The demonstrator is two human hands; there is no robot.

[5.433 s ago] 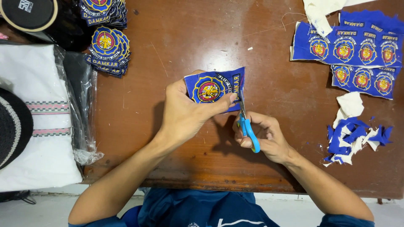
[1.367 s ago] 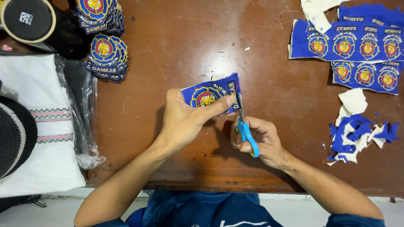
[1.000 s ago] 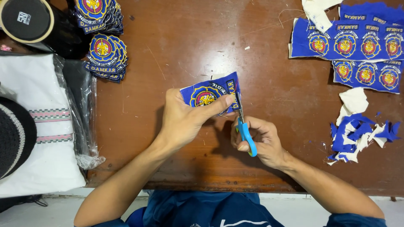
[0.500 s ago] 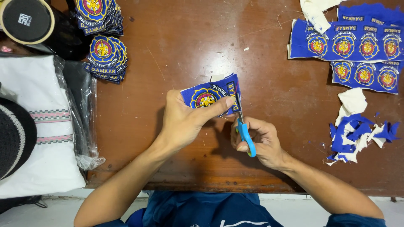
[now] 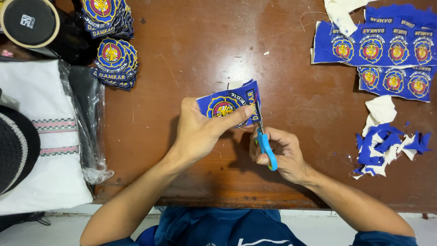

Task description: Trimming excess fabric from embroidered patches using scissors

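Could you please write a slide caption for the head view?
Left hand holds a blue patch while right hand cuts with blue-handled scissors.

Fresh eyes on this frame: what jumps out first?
Mid-table, the left hand pinches a blue embroidered patch while the right hand works blue-handled scissors along its right edge. At upper right lie uncut blue patch sheets, with a heap of blue and white offcuts below them. Stacks of trimmed round patches sit at upper left on the brown wooden table.
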